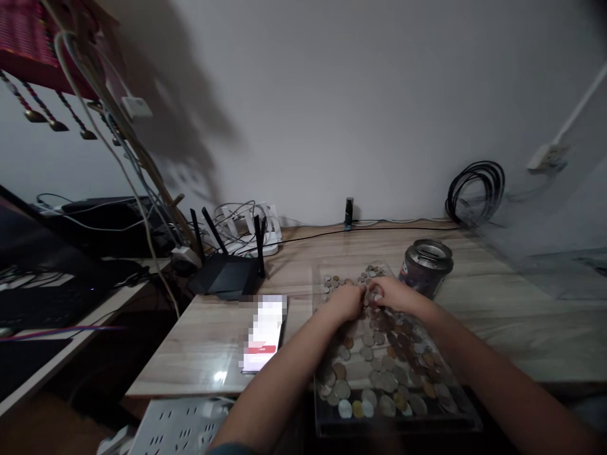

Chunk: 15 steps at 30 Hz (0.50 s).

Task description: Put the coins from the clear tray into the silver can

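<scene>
A clear, shallow plastic tray (398,424) lies on the desk with many silver, copper and gold coins (374,363) spread across it. My left hand (348,299) is curled closed over the coins near the tray's far half; its fingertips point down and what they hold is hidden. Close beside it, my right hand (392,294) has its fingers bent in a pinch, with a pale coin at the fingertips. Just beyond my right wrist stands a dark jar (425,265) with a metal rim, to the right of the tray.
A lit phone (265,332) lies left of the tray. Behind it are a black router (227,275) and a white router (258,237) with tangled cables. A small black device (349,212) stands by the wall. Coiled black cable (475,189) leans at the back right; a power strip (175,430) is at front left.
</scene>
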Each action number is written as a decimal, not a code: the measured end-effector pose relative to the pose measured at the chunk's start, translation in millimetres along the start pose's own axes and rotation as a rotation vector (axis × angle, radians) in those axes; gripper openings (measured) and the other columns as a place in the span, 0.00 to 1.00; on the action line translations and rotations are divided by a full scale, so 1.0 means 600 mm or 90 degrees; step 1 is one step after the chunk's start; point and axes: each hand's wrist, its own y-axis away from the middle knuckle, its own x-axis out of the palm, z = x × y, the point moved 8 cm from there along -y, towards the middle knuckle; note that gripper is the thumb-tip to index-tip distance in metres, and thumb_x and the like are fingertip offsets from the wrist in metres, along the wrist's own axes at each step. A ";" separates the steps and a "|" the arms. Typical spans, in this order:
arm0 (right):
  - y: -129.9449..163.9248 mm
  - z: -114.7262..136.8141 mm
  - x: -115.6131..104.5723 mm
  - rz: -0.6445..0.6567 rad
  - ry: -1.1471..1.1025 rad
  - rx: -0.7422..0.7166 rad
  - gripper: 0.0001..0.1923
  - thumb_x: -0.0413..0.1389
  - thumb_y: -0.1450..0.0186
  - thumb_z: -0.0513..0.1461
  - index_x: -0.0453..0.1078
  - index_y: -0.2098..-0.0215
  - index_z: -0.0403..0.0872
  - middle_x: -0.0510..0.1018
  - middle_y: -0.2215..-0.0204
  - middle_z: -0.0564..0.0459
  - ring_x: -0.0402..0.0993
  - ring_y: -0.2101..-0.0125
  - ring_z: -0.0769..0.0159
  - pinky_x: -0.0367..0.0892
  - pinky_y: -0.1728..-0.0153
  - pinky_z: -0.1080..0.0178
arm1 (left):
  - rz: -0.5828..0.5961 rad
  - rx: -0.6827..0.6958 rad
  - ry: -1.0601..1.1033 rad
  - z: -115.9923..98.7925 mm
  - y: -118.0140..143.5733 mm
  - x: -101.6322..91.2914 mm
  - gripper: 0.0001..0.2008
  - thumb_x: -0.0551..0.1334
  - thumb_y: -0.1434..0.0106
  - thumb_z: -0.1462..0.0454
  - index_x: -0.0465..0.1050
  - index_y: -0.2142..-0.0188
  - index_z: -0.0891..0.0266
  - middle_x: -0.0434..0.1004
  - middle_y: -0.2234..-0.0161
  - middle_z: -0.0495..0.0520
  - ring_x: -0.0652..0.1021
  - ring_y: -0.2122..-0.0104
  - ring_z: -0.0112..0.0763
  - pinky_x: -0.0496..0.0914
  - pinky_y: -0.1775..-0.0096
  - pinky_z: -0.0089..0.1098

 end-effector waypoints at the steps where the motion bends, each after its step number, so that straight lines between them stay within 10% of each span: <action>1: 0.000 -0.005 -0.003 -0.009 0.006 0.006 0.16 0.55 0.53 0.31 0.69 0.65 0.43 0.69 0.78 0.56 0.62 0.76 0.72 0.54 0.76 0.69 | 0.002 0.005 0.002 -0.002 0.000 0.000 0.15 0.52 0.43 0.66 0.66 0.56 0.62 0.68 0.59 0.64 0.74 0.64 0.39 0.67 0.63 0.35; 15: -0.005 -0.024 -0.004 -0.028 0.079 0.031 0.09 0.51 0.51 0.29 0.69 0.72 0.44 0.74 0.71 0.46 0.68 0.70 0.62 0.58 0.70 0.64 | 0.012 0.021 0.071 -0.003 -0.013 0.002 0.10 0.56 0.50 0.69 0.68 0.65 0.63 0.72 0.65 0.62 0.74 0.65 0.41 0.68 0.64 0.34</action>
